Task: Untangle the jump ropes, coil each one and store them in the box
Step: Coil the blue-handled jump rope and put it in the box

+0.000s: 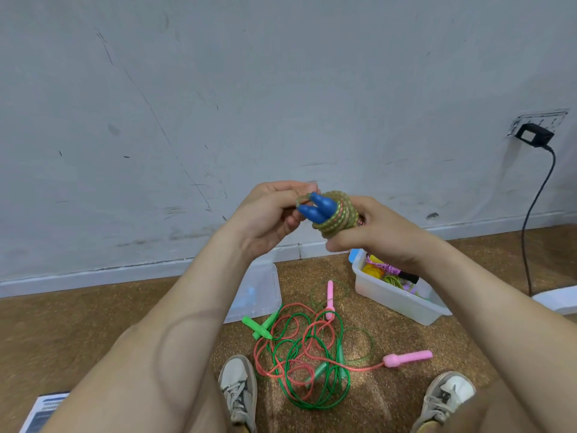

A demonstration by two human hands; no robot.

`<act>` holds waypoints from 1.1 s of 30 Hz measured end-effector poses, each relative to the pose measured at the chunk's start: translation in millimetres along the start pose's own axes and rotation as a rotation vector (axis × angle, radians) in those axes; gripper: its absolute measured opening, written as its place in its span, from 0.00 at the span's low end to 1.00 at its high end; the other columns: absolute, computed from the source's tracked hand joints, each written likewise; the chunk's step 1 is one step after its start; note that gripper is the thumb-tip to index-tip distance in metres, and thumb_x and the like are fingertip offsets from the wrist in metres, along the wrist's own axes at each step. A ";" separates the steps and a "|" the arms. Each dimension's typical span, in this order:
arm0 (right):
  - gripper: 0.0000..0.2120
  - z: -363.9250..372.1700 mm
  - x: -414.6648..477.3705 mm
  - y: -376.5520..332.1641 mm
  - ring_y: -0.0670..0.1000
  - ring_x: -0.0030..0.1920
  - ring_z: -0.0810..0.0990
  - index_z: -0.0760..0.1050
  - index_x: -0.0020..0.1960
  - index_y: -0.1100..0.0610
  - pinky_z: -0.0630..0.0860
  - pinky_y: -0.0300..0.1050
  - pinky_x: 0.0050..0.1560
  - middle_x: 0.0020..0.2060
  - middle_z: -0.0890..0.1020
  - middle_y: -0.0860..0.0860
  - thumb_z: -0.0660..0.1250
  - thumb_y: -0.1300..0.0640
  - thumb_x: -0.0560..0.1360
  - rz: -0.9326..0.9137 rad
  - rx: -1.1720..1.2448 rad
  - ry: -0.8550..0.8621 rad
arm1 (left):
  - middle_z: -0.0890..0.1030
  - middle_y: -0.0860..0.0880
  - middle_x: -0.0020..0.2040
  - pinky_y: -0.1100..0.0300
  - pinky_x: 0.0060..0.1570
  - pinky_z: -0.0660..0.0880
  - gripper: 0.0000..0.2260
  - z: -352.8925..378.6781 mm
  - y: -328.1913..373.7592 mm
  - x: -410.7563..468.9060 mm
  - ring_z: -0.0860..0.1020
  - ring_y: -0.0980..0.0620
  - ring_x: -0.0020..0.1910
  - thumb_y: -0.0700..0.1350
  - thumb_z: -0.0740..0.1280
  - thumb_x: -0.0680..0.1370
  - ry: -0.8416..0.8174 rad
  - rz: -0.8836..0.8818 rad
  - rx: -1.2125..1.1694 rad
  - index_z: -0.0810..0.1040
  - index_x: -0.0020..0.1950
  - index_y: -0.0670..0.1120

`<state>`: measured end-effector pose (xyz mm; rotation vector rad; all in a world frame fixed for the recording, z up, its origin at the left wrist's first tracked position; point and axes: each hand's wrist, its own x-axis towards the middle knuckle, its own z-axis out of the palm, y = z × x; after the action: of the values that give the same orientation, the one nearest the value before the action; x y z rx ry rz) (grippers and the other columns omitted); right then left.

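L hand [268, 215]: fingers curled, tips pinching the last loop of rope right by the blue handles [315, 208], prob. to tuck the end in so the wrap won't spring loose. R hand [379, 234] grips the coil [342, 215] from the right, thumb underneath, keeping the turns stacked. Its fingertips sit behind the coil, so can't see them.

Coil is mid-frame, held up off the floor. Both handles lie side by side and poke out to the left w/ the rope wound round them as a core.

Box [390, 296] is on the floor, lower right of centre, just under the R wrist, so handy for a drop-in. Some yellow, pink and green stuff is already inside, but the wrist covers part of it and I can't count bundles. Lid [262, 287] lies flat left of the box, partly behind the L forearm.

Bottom centre: tangle [304, 354] of green & red ropes, not yet sorted. Green handles are at its upper left, pink ones at top and right. Looks like 2+ ropes, exact no. unclear. Shoes either side are cut off by the frame bottom.
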<state>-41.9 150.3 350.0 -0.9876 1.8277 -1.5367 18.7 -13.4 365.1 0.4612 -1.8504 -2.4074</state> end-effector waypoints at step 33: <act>0.21 -29.9 -6.9 -10.7 0.53 0.19 0.72 0.72 0.49 0.68 0.65 0.36 0.18 0.27 0.76 0.63 0.67 0.52 0.66 0.286 0.224 -0.355 | 0.75 0.50 0.27 0.66 0.33 0.69 0.14 -12.1 -1.4 -4.0 0.71 0.56 0.29 0.39 0.63 0.80 -0.111 0.241 0.688 0.80 0.36 0.49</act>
<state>-59.7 172.4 366.0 -0.7942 1.4423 -1.2666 26.0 -23.4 361.7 0.1178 -2.5849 -1.6290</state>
